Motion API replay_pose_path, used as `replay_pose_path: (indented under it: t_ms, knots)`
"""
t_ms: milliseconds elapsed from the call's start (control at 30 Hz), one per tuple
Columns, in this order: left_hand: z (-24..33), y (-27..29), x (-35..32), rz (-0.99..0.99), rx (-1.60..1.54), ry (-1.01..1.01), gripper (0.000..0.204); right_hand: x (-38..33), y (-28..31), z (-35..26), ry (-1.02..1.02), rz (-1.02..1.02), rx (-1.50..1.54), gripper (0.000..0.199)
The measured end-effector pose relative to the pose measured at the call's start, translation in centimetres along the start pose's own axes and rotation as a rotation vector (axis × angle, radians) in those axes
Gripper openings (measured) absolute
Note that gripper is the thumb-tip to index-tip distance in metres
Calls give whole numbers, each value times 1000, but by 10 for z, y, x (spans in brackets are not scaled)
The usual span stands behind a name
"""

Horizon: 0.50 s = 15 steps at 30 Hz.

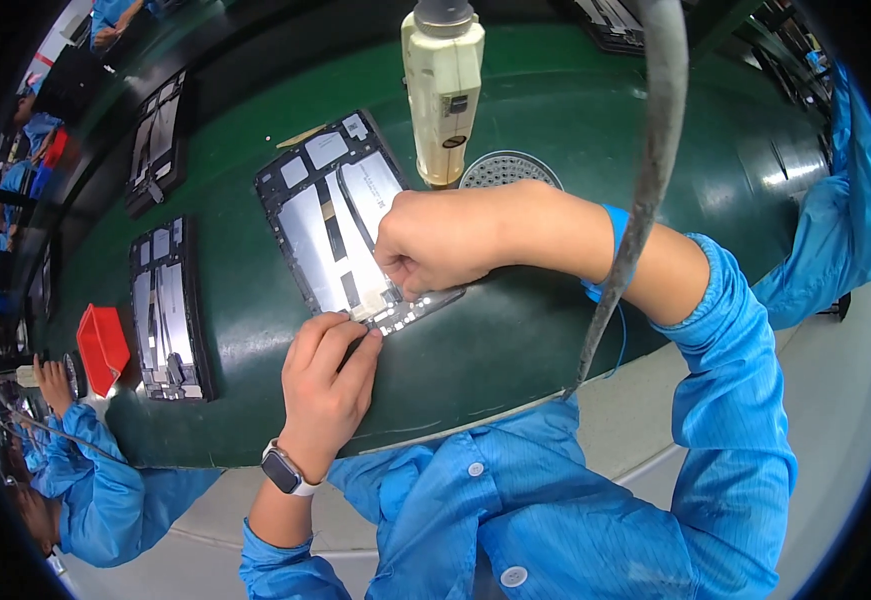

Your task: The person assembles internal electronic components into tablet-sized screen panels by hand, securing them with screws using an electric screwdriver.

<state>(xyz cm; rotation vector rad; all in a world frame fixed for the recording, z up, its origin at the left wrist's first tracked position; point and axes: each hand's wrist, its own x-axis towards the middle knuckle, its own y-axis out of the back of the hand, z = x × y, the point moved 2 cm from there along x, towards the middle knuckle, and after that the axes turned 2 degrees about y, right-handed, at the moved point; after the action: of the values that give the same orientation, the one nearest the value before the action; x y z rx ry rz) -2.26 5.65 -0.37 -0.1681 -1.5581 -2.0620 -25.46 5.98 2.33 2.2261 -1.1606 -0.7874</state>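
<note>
An opened tablet [305, 225] lies on the green table in front of me, with silver panels, dark ribbon cables and a small circuit board [395, 315] along its near edge. My left hand [325, 375] grips that near edge, its bent fingertips beside the board and its thumb hidden. Over the lower right part of the tablet, my right hand [440, 240] is closed in a pinch, fingertips down near the board. Whatever it pinches is hidden by the hand.
Two more opened tablets [170, 310] [155, 145] lie to the left, near a red tray [102, 348]. Beyond my right hand stand a cream-coloured device [442, 95] and a round perforated metal piece [510, 170]. A grey hose [655, 150] hangs in front of my right arm. Co-workers [105, 500] sit on both sides.
</note>
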Motion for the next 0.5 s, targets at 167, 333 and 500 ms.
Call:
replay_pose_path:
  t_ms: [167, 333, 500]
  knots:
    - [-2, -1, 0, 13, -10, -4, 27, 1, -1, -4, -18, 6, -37, 4]
    - [3, 1, 13, 2, -2, -15, 28, -4, 1, -9, -26, 39, -103, 5]
    - [-39, 14, 34, -64, 153, 65, 19, -22, -3, -12, 211, 370, 111, 10]
